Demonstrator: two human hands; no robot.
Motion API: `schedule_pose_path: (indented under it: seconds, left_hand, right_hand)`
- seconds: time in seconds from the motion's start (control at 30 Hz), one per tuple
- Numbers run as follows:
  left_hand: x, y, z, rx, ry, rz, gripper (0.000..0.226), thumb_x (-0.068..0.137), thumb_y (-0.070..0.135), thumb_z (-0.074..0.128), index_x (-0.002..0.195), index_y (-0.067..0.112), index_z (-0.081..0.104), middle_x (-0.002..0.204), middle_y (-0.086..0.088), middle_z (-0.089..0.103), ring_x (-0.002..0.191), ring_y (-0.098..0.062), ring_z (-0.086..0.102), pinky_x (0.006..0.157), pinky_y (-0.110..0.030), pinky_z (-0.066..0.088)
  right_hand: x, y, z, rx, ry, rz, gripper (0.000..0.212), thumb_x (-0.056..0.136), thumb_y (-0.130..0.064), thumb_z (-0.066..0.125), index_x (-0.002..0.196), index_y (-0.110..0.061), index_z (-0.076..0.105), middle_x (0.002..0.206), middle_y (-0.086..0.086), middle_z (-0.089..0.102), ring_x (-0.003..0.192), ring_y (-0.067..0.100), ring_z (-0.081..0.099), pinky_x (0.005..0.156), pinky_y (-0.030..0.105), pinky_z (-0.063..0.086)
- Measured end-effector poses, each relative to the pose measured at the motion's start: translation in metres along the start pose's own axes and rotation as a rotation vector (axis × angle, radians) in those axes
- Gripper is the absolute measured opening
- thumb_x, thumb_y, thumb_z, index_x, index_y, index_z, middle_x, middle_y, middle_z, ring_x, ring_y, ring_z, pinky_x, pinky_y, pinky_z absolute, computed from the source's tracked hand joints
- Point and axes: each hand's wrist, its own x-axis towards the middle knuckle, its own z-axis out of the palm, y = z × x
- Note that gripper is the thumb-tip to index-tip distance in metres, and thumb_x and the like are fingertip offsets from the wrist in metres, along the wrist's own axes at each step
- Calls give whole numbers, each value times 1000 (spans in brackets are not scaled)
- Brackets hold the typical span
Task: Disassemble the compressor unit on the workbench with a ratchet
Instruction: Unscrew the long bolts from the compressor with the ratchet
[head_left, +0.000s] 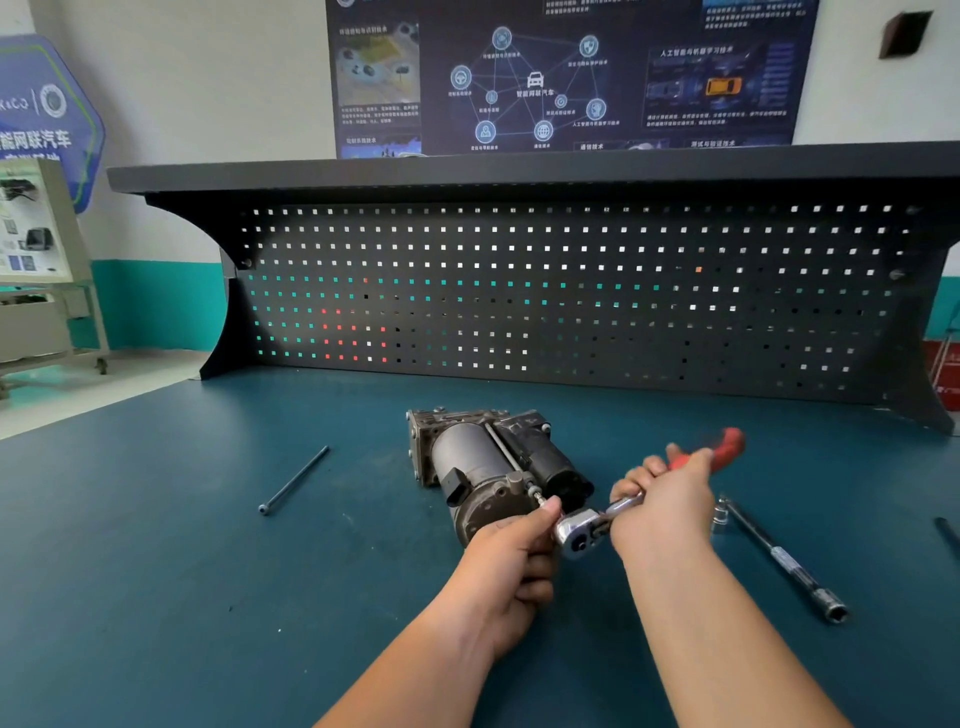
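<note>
At the compressor (483, 467) end, the left hand (511, 566) pinches the ratchet (584, 535) onto a bolt (535, 493) while the right hand (665, 514) grips its handle (best kept square).

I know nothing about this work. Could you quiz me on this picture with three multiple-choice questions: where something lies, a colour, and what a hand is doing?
1. Where does the loose long bolt lie?
A. On the bench, left of the compressor.
B. On top of the compressor.
C. Hung on the pegboard.

2. What colour is the ratchet handle?
A. Yellow.
B. Red.
C. Green.

3. What is the right hand doing?
A. Lying flat on the bench.
B. Holding the loose bolt.
C. Gripping the ratchet handle.

Answers: 1 A, it lies apart from the unit, on its left; 2 B, red shows beyond the hand; 3 C, the hand is curled round it.
</note>
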Motion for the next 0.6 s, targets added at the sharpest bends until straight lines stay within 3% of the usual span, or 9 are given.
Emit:
schedule_pose_path:
  seconds: [0.1, 0.23, 0.3, 0.4, 0.5, 0.6]
  left_hand:
    - [-1, -1, -2, 8, 16, -28, 43, 80, 26, 68, 41, 20, 51, 45, 9, 35, 34, -3, 22, 32, -14, 13]
    - [-2, 0, -1, 26, 23, -61, 36, 62, 34, 77, 42, 21, 51, 46, 8, 32, 35, -4, 22, 31, -13, 13]
    - [-2, -1, -2, 45, 37, -57, 37, 69, 32, 77, 47, 22, 49, 49, 8, 30, 36, -4, 21, 31, -14, 14]
    - [1, -1, -3, 50, 31, -27, 40, 85, 13, 61, 48, 21, 47, 46, 8, 31, 35, -3, 20, 33, -15, 13]
    - [1, -2, -3, 88, 24, -3, 43, 82, -2, 44, 44, 20, 47, 44, 5, 30, 39, -6, 18, 39, -17, 10]
    - [-1, -2, -3, 89, 29, 11, 39, 80, -3, 43, 48, 19, 47, 45, 5, 31, 39, -6, 18, 39, -18, 10]
  right_hand:
    - [-10, 3, 8, -67, -112, -175, 26, 98, -45, 37, 85, -27, 52, 48, -12, 34, 36, 5, 26, 37, 15, 20]
    - [-35, 13, 15, -198, -392, -473, 19, 101, -34, 39, 90, -28, 54, 48, -15, 36, 40, 2, 27, 38, 15, 24]
    - [-43, 20, 14, -308, -543, -604, 12, 96, -37, 47, 95, -29, 56, 53, -14, 38, 44, 2, 31, 44, 16, 28]
    - [-50, 29, 9, -507, -715, -775, 22, 79, -54, 49, 91, -37, 56, 58, -14, 47, 52, 3, 39, 55, 24, 33]
    - [-55, 35, 5, -656, -866, -944, 18, 81, -51, 47, 92, -38, 55, 68, -23, 56, 59, -2, 49, 60, 13, 38]
    - [-56, 37, 6, -606, -849, -920, 17, 80, -49, 50, 90, -38, 58, 67, -22, 56, 60, -3, 49, 60, 10, 37]
